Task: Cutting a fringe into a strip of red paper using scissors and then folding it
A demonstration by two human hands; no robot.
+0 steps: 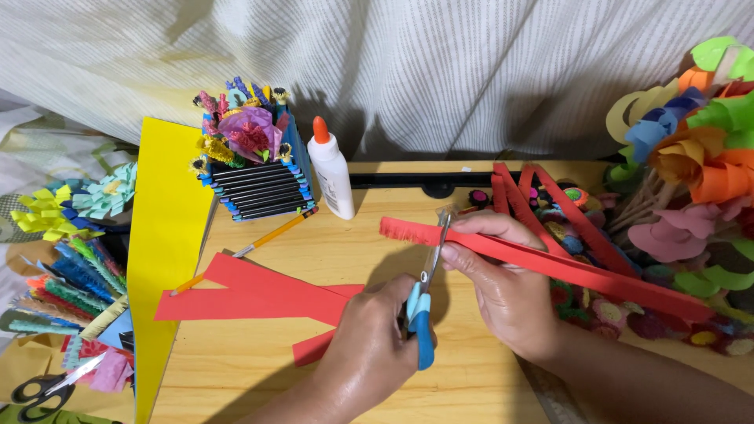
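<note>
Worktop point(259, 377) of pale wood fills the lower view, backed by a striped whitish curtain point(408, 63). On its left edge a tall yellow card sheet point(161, 235) stands tilted, and beside it lie cut red paper pieces point(251, 294), flat and overlapping, near a pencil point(271, 235). A long red paper strip point(550, 263) runs slantwise from the right side up toward the middle, its near end cut into a fine fringe. The right hand point(503, 279) holds this strip, fingers point(483, 228) pinched over and under it just behind the fringe. The left hand point(369, 345) grips a pair of blue-handled scissors point(424, 298), fingers clenched through the handles, blades pointing up and open around the strip's edge. Behind them stands a container of rolled blue-and-black paper sticks point(259, 188) topped with paper flowers, and just beside it a white glue bottle point(331, 173) with an orange cap, upright. A heap of coloured paper flowers point(691, 157) crowds the right side; more fringed paper blooms point(71, 251) lie at the left. A second pair of scissors point(43, 386) with black handles rests at the bottom left, well apart from both hands.
</note>
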